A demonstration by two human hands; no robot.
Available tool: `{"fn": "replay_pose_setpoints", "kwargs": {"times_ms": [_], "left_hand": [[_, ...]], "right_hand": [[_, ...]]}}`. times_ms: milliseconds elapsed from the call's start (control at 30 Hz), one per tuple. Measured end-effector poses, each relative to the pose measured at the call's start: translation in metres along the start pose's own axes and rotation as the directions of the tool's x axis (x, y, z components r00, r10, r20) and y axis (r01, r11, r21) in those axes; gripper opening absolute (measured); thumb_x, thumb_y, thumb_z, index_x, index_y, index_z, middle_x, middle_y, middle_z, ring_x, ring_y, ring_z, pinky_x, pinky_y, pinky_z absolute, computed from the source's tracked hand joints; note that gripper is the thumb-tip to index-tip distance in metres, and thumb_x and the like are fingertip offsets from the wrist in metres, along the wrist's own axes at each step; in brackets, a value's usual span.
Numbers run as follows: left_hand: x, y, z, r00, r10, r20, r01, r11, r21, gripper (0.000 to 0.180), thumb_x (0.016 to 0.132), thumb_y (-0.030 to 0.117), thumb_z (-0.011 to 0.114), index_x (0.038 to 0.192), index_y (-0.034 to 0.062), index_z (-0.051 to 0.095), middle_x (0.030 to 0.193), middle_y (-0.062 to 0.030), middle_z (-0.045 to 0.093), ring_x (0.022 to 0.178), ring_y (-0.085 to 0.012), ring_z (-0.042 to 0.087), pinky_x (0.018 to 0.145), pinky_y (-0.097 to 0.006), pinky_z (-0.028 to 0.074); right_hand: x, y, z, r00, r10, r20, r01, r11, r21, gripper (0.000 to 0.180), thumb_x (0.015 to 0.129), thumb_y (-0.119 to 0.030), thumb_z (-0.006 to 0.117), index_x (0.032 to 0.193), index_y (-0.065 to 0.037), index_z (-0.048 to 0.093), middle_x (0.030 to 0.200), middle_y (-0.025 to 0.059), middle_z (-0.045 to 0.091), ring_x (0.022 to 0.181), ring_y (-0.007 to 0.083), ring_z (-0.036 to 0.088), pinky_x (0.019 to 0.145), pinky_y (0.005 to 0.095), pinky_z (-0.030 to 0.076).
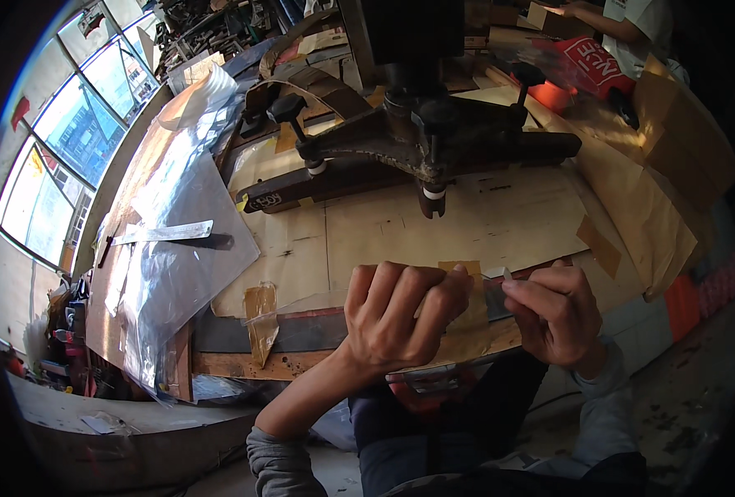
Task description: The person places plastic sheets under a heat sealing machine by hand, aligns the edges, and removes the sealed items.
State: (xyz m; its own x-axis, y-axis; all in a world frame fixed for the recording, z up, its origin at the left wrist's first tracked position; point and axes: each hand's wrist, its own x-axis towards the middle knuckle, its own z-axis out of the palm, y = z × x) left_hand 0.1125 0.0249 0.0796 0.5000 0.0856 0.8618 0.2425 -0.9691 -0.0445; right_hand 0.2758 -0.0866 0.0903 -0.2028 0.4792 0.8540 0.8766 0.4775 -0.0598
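Note:
My left hand (pixel 405 316) is closed in a fist above the front edge of the work table, its knuckles up; whatever it grips, if anything, is hidden. To its right, my right hand (pixel 556 311) pinches a small pale sliver (pixel 507 274) between thumb and fingertips. The sliver's material is too small to make out. Under both hands lies a large cream sheet (pixel 467 224), with a strip of brown tape (pixel 465 319) over its front edge between them. Beyond them a black metal press head (pixel 434 141) with clamp screws stands over the sheet.
Clear plastic film (pixel 193 199) with a metal ruler (pixel 162 233) on it covers the table's left side. Brown paper (pixel 633 199) drapes over the right edge. A red bag (pixel 591 66) lies at the back right, near another person's arm (pixel 604 21).

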Motion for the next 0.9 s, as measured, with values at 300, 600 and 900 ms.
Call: {"fn": "replay_pose_setpoints", "kwargs": {"times_ms": [300,600,900], "left_hand": [[-0.012,-0.001,-0.016,0.940,0.030,0.339,-0.078,0.988,0.130,0.045,0.078,0.018,0.068,0.121,0.0095,0.056,0.116,-0.0094,0.056,0.096,-0.0231,0.056,0.088,-0.039,0.038],[-0.052,-0.012,-0.023,0.597,-0.239,0.766,0.259,0.961,0.098,0.073,0.089,0.055,0.047,0.142,0.0067,0.033,0.149,-0.0164,0.024,0.139,-0.0426,0.014,0.108,-0.062,0.011],[-0.046,-0.035,-0.014,0.705,-0.318,0.634,0.273,0.947,0.172,0.063,0.086,0.047,0.056,0.135,0.0100,0.044,0.137,-0.0255,0.038,0.128,-0.0372,0.037,0.106,-0.052,0.027]], "right_hand": [[0.002,0.027,0.004,0.961,0.273,0.043,-0.272,0.962,-0.014,0.020,0.079,0.000,0.068,0.098,-0.002,0.060,0.080,0.0078,0.056,0.064,0.0224,0.058,0.053,0.0292,0.048],[-0.025,0.055,0.011,0.884,0.390,0.259,-0.242,0.854,-0.460,0.022,0.079,-0.016,0.070,0.095,-0.004,0.060,0.099,0.0109,0.055,0.098,0.0254,0.054,0.082,0.0398,0.044],[-0.043,0.015,0.001,0.726,0.489,0.483,-0.239,0.838,-0.490,0.064,0.082,-0.055,0.053,0.124,-0.007,0.053,0.125,0.0152,0.051,0.116,0.0276,0.048,0.097,0.0511,0.034]]}}
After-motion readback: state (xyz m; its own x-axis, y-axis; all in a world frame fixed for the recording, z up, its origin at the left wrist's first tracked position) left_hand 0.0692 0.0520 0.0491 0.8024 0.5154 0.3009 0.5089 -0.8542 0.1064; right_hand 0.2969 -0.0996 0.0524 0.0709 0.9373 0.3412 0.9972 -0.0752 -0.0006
